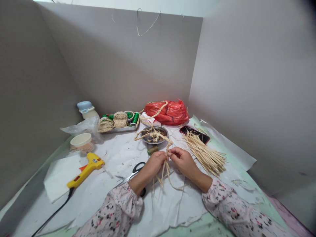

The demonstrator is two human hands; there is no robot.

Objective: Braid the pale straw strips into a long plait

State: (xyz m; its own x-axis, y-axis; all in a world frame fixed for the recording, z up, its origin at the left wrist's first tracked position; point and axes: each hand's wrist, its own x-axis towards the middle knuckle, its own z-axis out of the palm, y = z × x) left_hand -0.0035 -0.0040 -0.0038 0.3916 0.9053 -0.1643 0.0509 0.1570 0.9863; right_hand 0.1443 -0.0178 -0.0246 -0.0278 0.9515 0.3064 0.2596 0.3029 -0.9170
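Note:
A pale straw braid runs from between my hands back over a metal bowl and up against a red plastic bag. My left hand pinches the braid's near end from the left. Pressed close beside it, my right hand pinches the same end with thumb and forefinger. Loose strands hang below my fingers toward the paper. Scissors with black handles lie partly under my left wrist. To the right of my right hand rests a bundle of straw strips.
A yellow glue gun with a black cord lies at left, near a white tub. Behind stands a metal tray with woven pieces and green thread. A phone lies partly under the straw. Grey panels enclose the table.

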